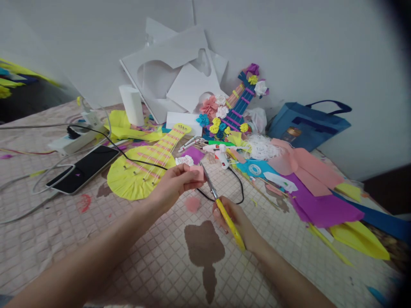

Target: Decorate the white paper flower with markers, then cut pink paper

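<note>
Paper, small and pink, is clamped in the fingers of the left hand above the table, presumably steadying its edge beside scissors gripped by those of the right hand.

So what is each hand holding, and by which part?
The left hand pinches a small pink paper piece by one side; the right hand holds silver-bladed scissors by their yellow handles.

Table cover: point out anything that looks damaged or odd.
A jagged brown patch, front and centre, breaks the pale grid of the cover; whether torn or stained is unclear. A red smear near the phone also mars it.
</note>
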Demonstrator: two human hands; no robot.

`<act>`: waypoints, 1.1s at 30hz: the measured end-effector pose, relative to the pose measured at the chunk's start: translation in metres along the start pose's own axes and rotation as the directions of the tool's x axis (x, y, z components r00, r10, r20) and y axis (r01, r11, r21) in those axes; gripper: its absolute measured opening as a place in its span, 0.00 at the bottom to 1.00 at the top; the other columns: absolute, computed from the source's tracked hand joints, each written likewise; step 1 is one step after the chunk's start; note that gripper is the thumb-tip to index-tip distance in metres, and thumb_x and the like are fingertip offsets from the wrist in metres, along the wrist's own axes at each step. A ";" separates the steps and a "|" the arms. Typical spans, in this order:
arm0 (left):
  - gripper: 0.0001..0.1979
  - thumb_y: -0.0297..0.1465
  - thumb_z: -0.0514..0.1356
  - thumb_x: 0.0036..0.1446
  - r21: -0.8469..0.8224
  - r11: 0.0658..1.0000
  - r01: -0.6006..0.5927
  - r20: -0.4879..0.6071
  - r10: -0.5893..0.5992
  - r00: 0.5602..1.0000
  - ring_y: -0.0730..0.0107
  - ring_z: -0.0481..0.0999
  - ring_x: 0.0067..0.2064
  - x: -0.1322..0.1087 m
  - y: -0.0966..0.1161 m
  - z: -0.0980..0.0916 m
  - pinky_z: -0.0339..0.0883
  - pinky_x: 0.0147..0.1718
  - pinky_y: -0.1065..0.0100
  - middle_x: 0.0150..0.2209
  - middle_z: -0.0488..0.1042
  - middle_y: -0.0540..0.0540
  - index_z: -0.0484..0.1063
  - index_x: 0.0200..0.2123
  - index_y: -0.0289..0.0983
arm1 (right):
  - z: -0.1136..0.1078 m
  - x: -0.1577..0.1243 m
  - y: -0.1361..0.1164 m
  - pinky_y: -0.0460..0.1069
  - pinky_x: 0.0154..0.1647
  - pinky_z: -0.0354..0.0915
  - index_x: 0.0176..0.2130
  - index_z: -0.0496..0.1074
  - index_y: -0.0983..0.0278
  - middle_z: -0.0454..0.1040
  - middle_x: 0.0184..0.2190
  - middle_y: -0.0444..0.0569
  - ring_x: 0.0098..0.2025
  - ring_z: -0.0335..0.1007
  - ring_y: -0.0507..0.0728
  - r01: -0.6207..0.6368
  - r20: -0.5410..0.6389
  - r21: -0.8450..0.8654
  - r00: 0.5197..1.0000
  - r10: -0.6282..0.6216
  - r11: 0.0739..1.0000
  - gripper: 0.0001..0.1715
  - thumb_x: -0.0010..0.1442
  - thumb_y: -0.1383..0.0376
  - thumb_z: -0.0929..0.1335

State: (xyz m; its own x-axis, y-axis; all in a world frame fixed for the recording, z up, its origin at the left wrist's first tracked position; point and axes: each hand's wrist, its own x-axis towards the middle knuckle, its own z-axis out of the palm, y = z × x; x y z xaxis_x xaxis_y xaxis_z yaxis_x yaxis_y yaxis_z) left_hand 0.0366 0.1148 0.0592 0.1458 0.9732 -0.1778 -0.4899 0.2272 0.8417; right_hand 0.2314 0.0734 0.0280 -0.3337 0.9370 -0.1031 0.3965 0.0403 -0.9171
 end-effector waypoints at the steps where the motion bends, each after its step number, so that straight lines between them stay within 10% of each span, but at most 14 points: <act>1: 0.13 0.27 0.69 0.44 0.001 1.000 -0.001 0.000 0.001 1.000 0.74 0.77 0.30 0.000 0.000 0.000 0.71 0.36 0.70 0.26 0.76 0.50 0.66 0.25 0.35 | 0.000 0.000 0.000 0.46 0.24 0.51 0.28 0.58 0.61 0.57 0.22 0.40 0.24 0.51 0.50 0.000 -0.004 -0.008 1.000 0.000 1.000 0.19 0.54 0.50 0.66; 33: 0.13 0.29 0.69 0.45 0.026 0.998 -0.050 0.001 0.050 0.999 0.72 0.78 0.32 0.000 -0.002 -0.001 0.72 0.36 0.69 0.28 0.76 0.48 0.65 0.25 0.35 | 0.001 0.003 0.017 0.46 0.25 0.52 0.27 0.58 0.61 0.58 0.23 0.39 0.25 0.51 0.50 0.039 -0.034 -0.053 0.999 -0.040 0.998 0.16 0.56 0.57 0.68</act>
State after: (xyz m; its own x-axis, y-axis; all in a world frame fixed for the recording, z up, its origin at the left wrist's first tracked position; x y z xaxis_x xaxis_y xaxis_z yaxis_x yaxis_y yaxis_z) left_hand 0.0371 0.1147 0.0571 0.1219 0.9833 -0.1354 -0.4736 0.1776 0.8626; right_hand 0.2361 0.0764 0.0116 -0.3201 0.9459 -0.0528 0.4281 0.0946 -0.8988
